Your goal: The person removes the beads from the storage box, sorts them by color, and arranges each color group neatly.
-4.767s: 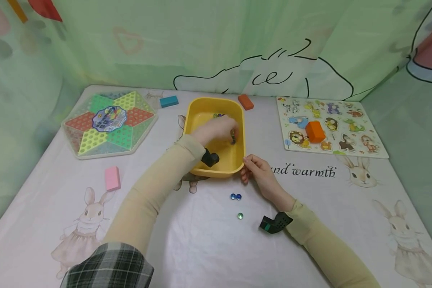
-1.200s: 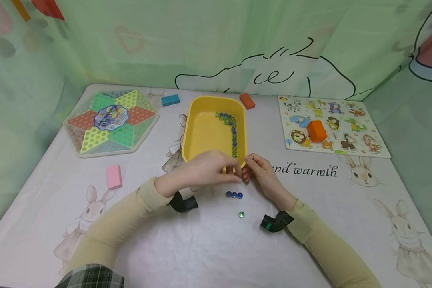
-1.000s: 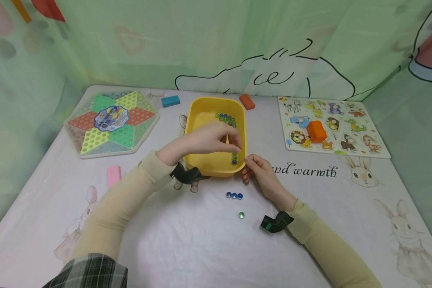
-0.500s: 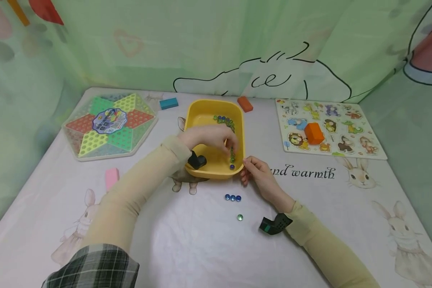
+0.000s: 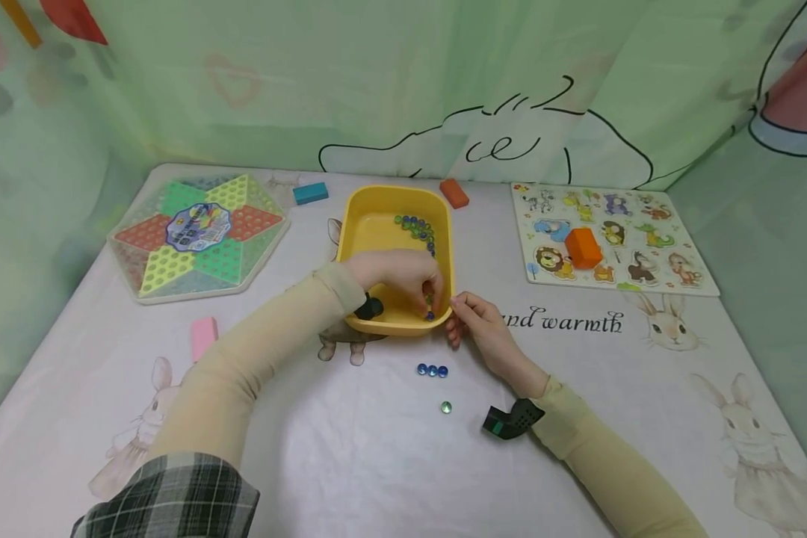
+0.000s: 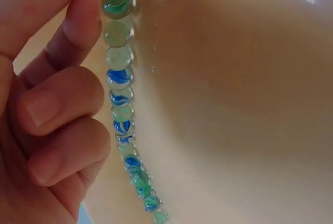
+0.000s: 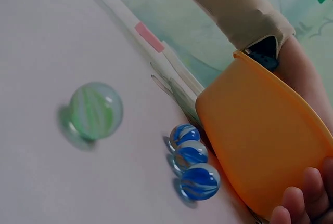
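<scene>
Glass marbles [image 5: 422,230] are lying inside a yellow bin [image 5: 370,233], following its right wall. The left-wrist view is showing them as a curving line [image 6: 119,78], mostly single file, green-swirled and blue-swirled spheres sitting against or just beside one another. The left hand [image 5: 403,273] is reaching over the bin's left wall, its fingers pointing down at the near end of the line. In the close view several of its fingers are curling just beside the marbles; whether fingertip and thumb are pinching one cannot be told, since their ends are passing out of the frame. The right hand [image 5: 482,329] is pinching the rim at the bin's near right corner, with the remaining fingers bending below it along the outer wall.

In front of the bin, three blue marbles [image 5: 433,370] are resting in a short row on the table [image 5: 363,456], and one green marble [image 5: 447,407] is sitting apart from them, nearer the person. A hexagonal star-patterned board [image 5: 223,263] is occupying the far left, and an animal puzzle board [image 5: 679,290] the far right, with an orange block [image 5: 583,248] standing on it. A blue block [image 5: 311,193] and a red-orange block [image 5: 454,193] are flanking the bin's far end; a pink block [image 5: 204,338] is lying left of the bin, partly hidden by the left sleeve [image 5: 262,336]. A green curtain [image 5: 276,112] is hanging behind.
</scene>
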{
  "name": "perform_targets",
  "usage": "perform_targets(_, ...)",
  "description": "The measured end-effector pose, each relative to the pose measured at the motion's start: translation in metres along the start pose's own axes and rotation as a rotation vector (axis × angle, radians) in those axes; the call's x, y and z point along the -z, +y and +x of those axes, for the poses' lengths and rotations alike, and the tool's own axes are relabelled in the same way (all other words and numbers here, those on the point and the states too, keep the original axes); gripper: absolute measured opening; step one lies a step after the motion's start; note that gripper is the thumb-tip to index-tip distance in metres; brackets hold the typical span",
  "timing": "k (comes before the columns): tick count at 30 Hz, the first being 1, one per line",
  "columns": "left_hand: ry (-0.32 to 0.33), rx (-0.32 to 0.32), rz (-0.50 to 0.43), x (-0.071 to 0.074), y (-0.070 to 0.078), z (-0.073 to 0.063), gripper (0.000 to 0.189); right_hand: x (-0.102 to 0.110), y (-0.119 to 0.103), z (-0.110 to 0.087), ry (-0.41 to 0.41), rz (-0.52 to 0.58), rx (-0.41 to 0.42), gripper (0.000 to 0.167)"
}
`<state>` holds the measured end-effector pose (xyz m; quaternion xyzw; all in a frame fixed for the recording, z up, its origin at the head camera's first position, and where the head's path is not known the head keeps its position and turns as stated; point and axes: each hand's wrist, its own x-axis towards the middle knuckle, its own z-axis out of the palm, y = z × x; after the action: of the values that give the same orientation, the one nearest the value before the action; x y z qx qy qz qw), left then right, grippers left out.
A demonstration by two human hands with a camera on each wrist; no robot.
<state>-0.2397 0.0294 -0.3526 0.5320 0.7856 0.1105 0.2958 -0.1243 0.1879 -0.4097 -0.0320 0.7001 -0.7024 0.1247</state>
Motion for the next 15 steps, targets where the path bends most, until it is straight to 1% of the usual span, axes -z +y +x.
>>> perform_targets(5, 0.0, 0.007, 0.041, -0.0014, 0.0025, 0.0018, 0.013, -0.0004, -0.0017, 0.0001, -0.004, -0.012, 0.001, 0.022)
perform_targets(11, 0.012, 0.032, 0.088, -0.0028, 0.0033, 0.0028, 0.013, -0.0001, -0.002, 0.0004, 0.002, -0.018, 0.0, 0.022)
perform_targets(15, 0.013, 0.02, 0.107, -0.0013, 0.0029, 0.0025, 0.013, -0.0002, -0.0017, -0.0002, 0.002, -0.015, -0.001, 0.023)
